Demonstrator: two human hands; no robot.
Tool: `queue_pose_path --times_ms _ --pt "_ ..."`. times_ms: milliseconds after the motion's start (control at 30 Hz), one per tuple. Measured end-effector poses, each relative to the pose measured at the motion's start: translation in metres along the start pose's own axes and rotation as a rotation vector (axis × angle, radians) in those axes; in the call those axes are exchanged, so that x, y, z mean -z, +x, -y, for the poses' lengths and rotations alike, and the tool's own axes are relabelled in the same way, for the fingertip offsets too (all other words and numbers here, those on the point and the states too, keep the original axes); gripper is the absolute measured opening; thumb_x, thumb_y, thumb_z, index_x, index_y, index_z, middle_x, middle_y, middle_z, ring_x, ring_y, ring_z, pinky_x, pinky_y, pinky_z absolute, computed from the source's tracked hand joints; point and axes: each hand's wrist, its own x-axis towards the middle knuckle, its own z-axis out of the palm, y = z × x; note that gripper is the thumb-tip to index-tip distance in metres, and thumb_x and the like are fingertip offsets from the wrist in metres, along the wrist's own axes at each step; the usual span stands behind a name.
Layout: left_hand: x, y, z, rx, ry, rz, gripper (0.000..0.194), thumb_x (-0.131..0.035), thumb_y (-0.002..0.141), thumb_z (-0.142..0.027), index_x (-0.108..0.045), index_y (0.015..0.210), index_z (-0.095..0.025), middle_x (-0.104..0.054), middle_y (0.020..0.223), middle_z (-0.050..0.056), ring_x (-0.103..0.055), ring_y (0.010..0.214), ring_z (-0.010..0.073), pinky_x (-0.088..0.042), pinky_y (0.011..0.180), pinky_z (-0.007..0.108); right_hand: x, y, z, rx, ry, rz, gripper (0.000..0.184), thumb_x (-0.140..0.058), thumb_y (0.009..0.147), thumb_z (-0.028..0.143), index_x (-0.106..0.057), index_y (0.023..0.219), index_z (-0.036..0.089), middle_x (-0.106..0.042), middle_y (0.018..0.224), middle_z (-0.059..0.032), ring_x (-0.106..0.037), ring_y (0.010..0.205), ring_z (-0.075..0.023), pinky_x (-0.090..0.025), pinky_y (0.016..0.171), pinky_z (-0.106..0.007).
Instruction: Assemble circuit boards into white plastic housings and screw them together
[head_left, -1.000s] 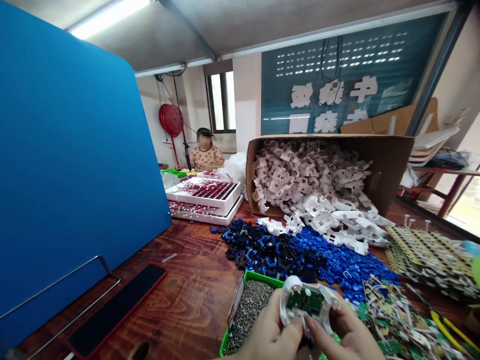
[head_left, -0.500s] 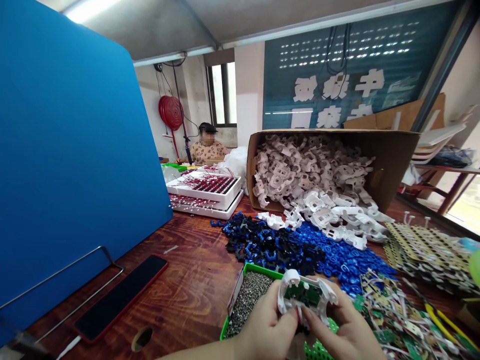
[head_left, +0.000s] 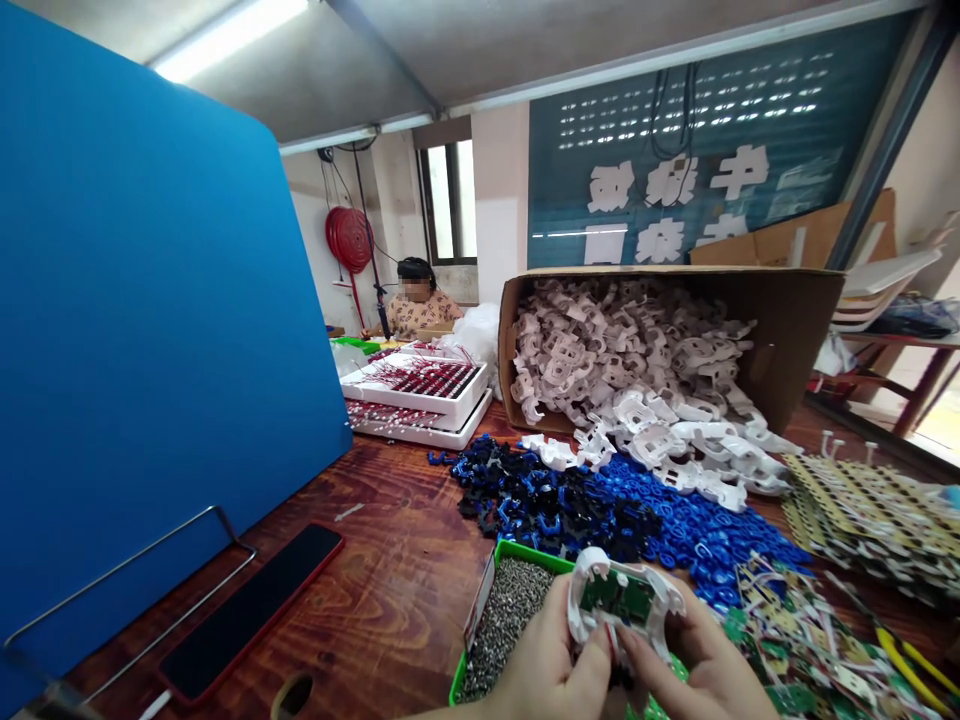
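Note:
Between my two hands is a white plastic shell (head_left: 589,570) with a green circuit board (head_left: 619,597) seated inside it. My left hand (head_left: 551,655) is closed around the shell's left side, its thumb on the near edge. On the right side, my right hand (head_left: 697,655) grips the same shell, thumb and fingers pressed in at the near edge. A small bit of red wire shows between the thumbs; what they press on is mostly hidden. Just left of the hands, partly covered by them, is a green tray (head_left: 457,680) of small metal screws (head_left: 506,620).
Behind the hands lie heaps of black and blue parts (head_left: 555,500) and blue rings (head_left: 697,535). A cardboard box (head_left: 795,350) spills white shells (head_left: 652,440). Circuit boards (head_left: 802,640) and yellow-handled pliers (head_left: 904,665) lie right. A phone (head_left: 255,610) lies left; a person (head_left: 420,305) sits beyond white trays (head_left: 450,400).
The camera view tilts and shifts slightly. Both hands keep hold of the shell, with only small movements of the thumbs at its near edge.

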Motion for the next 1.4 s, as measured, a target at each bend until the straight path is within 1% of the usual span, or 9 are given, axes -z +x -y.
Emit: queue_pose_path --times_ms 133,267,433,567,667,833,900,1200,1400 --pt "0.001 0.002 0.001 0.019 0.02 -0.013 0.039 -0.05 0.085 -0.038 -0.049 0.116 -0.014 -0.062 0.1 0.011 -0.055 0.098 0.0241 -0.041 0.09 0.036 -0.004 -0.002 -0.001 0.012 -0.004 -0.003 0.058 -0.066 0.066 0.054 -0.05 0.109 0.018 -0.065 0.102 -0.0083 -0.063 0.092 -0.0184 -0.05 0.074 -0.018" --pt "0.001 0.003 0.0 0.043 0.009 -0.033 0.034 -0.05 0.084 -0.037 -0.052 0.111 -0.015 -0.062 0.097 0.009 -0.054 0.097 0.0232 -0.04 0.09 0.036 -0.006 -0.004 0.007 -0.002 -0.024 -0.017 0.059 -0.065 0.065 0.056 -0.049 0.107 0.018 -0.066 0.099 -0.0069 -0.062 0.089 -0.0173 -0.049 0.072 -0.019" --pt "0.001 -0.001 -0.008 0.052 0.014 -0.01 0.036 -0.05 0.084 -0.037 -0.051 0.114 -0.016 -0.06 0.103 0.009 -0.054 0.097 0.0229 -0.04 0.089 0.036 -0.004 -0.007 0.014 -0.004 -0.073 -0.037 0.058 -0.064 0.065 0.058 -0.049 0.107 0.02 -0.064 0.102 -0.0051 -0.061 0.091 -0.0163 -0.046 0.075 -0.018" --pt "0.0 -0.002 -0.007 0.035 0.002 -0.007 0.038 -0.05 0.085 -0.037 -0.05 0.115 -0.015 -0.061 0.103 0.01 -0.054 0.095 0.0226 -0.041 0.087 0.035 -0.002 -0.006 0.013 0.008 -0.098 -0.01 0.057 -0.063 0.067 0.056 -0.048 0.109 0.02 -0.064 0.103 -0.005 -0.061 0.094 -0.0168 -0.046 0.078 -0.018" --pt "0.0 -0.001 -0.004 0.035 0.018 -0.002 0.038 -0.05 0.085 -0.037 -0.05 0.115 -0.015 -0.061 0.101 0.009 -0.055 0.094 0.0221 -0.042 0.086 0.034 0.003 -0.003 0.009 0.007 -0.1 0.032 0.056 -0.062 0.07 0.054 -0.046 0.112 0.019 -0.063 0.105 -0.0066 -0.061 0.095 -0.0175 -0.047 0.079 -0.019" --pt "0.001 0.001 -0.001 0.039 0.046 0.008 0.038 -0.048 0.086 -0.035 -0.048 0.118 -0.015 -0.06 0.103 0.009 -0.055 0.096 0.0222 -0.042 0.087 0.035 0.015 0.007 -0.003 0.017 -0.16 0.235 0.055 -0.058 0.077 0.049 -0.04 0.118 0.018 -0.058 0.115 -0.0106 -0.058 0.104 -0.0187 -0.049 0.084 -0.021" --pt "0.001 0.002 0.0 0.031 0.063 0.002 0.038 -0.046 0.087 -0.034 -0.047 0.12 -0.015 -0.06 0.104 0.009 -0.055 0.097 0.0223 -0.042 0.088 0.035 0.018 0.01 -0.008 0.034 -0.185 0.264 0.054 -0.057 0.078 0.047 -0.038 0.119 0.018 -0.057 0.117 -0.0113 -0.058 0.105 -0.0187 -0.049 0.085 -0.022" --pt "0.001 0.001 0.001 -0.002 0.171 -0.01 0.029 -0.043 0.09 -0.029 -0.046 0.116 -0.016 -0.062 0.108 0.01 -0.058 0.098 0.0205 -0.044 0.087 0.032 0.016 0.008 -0.004 0.002 -0.21 0.278 0.053 -0.055 0.079 0.049 -0.037 0.119 0.019 -0.057 0.115 -0.0097 -0.057 0.106 -0.0177 -0.048 0.087 -0.022" --pt "-0.001 0.003 0.002 0.001 0.159 -0.02 0.029 -0.043 0.09 -0.029 -0.047 0.115 -0.015 -0.06 0.112 0.011 -0.057 0.1 0.0194 -0.042 0.092 0.031 0.008 0.003 0.002 -0.005 -0.108 0.143 0.051 -0.057 0.077 0.048 -0.042 0.116 0.019 -0.059 0.109 -0.0074 -0.058 0.101 -0.0175 -0.046 0.084 -0.023"
